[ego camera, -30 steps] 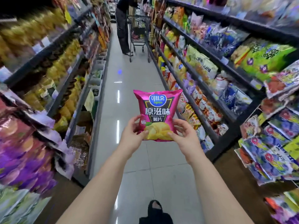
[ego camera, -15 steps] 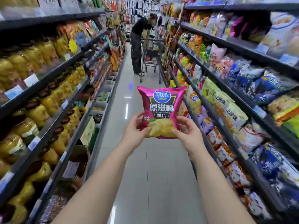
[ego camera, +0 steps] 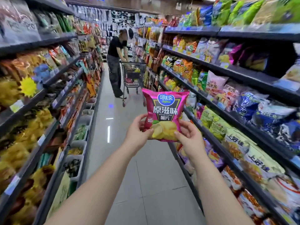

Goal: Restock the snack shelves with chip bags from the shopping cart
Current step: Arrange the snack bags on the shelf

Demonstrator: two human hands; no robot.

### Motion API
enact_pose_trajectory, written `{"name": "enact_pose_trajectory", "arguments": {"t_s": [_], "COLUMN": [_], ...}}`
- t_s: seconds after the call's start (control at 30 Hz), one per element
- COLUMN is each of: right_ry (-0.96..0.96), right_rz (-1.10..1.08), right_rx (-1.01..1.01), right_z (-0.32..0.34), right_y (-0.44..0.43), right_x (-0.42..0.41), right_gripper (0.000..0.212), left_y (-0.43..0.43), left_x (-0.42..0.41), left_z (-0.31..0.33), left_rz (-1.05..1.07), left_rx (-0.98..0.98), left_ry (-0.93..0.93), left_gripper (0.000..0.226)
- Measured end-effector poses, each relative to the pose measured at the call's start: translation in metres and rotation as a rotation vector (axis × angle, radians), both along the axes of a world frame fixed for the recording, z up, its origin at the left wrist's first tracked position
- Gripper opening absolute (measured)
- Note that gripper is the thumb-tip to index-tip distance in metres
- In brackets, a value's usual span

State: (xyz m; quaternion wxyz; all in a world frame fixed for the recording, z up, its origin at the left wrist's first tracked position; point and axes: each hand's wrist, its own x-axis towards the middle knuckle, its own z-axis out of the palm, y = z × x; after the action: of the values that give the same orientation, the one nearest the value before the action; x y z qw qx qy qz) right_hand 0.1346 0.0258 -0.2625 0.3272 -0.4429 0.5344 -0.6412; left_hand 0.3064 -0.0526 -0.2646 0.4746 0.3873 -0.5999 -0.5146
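Left hand (ego camera: 138, 133) pinches the lower left corner of the pink chip bag (ego camera: 165, 109), thumb laid across the front, and right hand (ego camera: 189, 135) matches it on the lower right corner. Two grips, one bag, held upright out in front, mid-aisle, above the floor (ego camera: 154, 176) and touching no shelf.

That bag is puffed with air, so my read is very light and soft-walled, with chips inside that will crush if it's squeezed through the belly. The glossy film looks slick too; a lazy fingertip hold could slide. Best purchase, I'd say, is right where the hands are now, at the bottom seam and corners, or else the top seam, not the pillowed middle.

Snack shelves (ego camera: 243, 73) run down the right side, near to far, packed with bags. Far down the aisle the shopping cart (ego camera: 134, 77) stands close to those shelves, a person in black (ego camera: 114, 62) bent over it.

Placement not yet done. Sliding it in bottom first, face out, ought to need little force; wedging it hard between neighbours risks a burst seam or broken chips.
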Motion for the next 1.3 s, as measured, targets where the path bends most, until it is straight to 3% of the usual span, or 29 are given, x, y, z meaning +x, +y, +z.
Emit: {"name": "enact_pose_trajectory", "arguments": {"t_s": [0.23,0.67,0.87,1.1,1.3], "right_ry": [0.071,0.163,0.217,0.363,0.511], "right_rz": [-0.174,-0.485,-0.627,-0.853,-0.981], "right_rx": [-0.039,-0.088,-0.100,-0.082,-0.076], "right_z": [0.031,0.094,0.108,0.113,0.134], "right_y": [-0.109,-0.321,-0.384,-0.435,-0.481], "right_x": [-0.070,-0.286,-0.349,-0.412,-0.464], "right_gripper": [0.039,0.035,0.032,0.039,0.044], "left_y": [-0.127,-0.371,-0.437,-0.513,-0.578], "left_x": [-0.095,-0.328,-0.410,-0.500,-0.569], "left_z": [0.027,0.102,0.110,0.119,0.145], "left_rz": [-0.055,-0.305,-0.352,-0.627,-0.883], "left_rx": [-0.049,-0.203,-0.301,-0.354,-0.427], "left_ry": [-0.030,-0.168,-0.035,0.111,0.186], "left_gripper": [0.050,0.049,0.036,0.029,0.049]}}
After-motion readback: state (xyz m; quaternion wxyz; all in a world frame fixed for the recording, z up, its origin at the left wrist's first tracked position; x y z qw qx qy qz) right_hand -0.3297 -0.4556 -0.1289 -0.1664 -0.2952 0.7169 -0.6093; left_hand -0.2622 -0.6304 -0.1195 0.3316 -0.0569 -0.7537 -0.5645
